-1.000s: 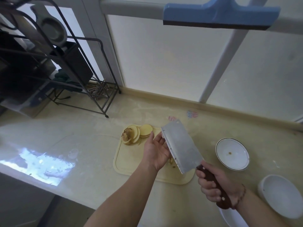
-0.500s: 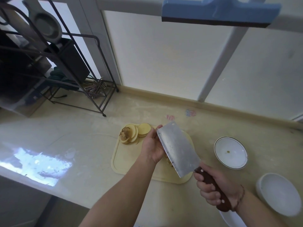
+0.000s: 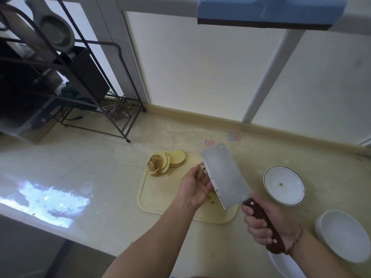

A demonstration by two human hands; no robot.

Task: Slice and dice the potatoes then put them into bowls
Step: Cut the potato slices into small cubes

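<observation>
My right hand (image 3: pixel 263 227) grips the dark wooden handle of a cleaver (image 3: pixel 224 175), whose wide blade is raised and tilted above the pale cutting board (image 3: pixel 160 199). My left hand (image 3: pixel 195 187) is cupped against the blade's left face, fingers curled round small potato pieces (image 3: pixel 201 171) held between palm and steel. A fanned stack of round potato slices (image 3: pixel 166 162), one with brown skin, lies at the board's far left corner. A few small bits lie on the board under the blade.
A white bowl (image 3: pixel 284 185) holding a tiny scrap stands right of the board. A second white bowl (image 3: pixel 343 235) sits at the near right, and a third white dish (image 3: pixel 281 265) peeks out below my right wrist. A black wire rack (image 3: pixel 84 81) occupies the far left.
My left hand has slid down the blade's face and curled, now holding potato pieces. The cleaver has shifted slightly right and stayed raised.
</observation>
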